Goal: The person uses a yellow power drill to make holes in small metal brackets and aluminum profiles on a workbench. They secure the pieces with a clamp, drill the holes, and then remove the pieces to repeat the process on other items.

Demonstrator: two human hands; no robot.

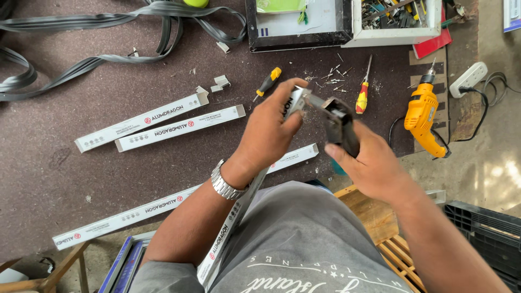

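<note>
My left hand grips the upper end of a long white aluminium profile that runs down across my lap. My right hand holds a dark hand riveter, its nose set against the profile's top end near my left fingers. A metal watch sits on my left wrist.
Three more white profiles lie on the dark mat: two short ones at left and a long one below. Two screwdrivers, loose rivets, a yellow drill, a power strip, a tool tray and grey rubber strips lie about.
</note>
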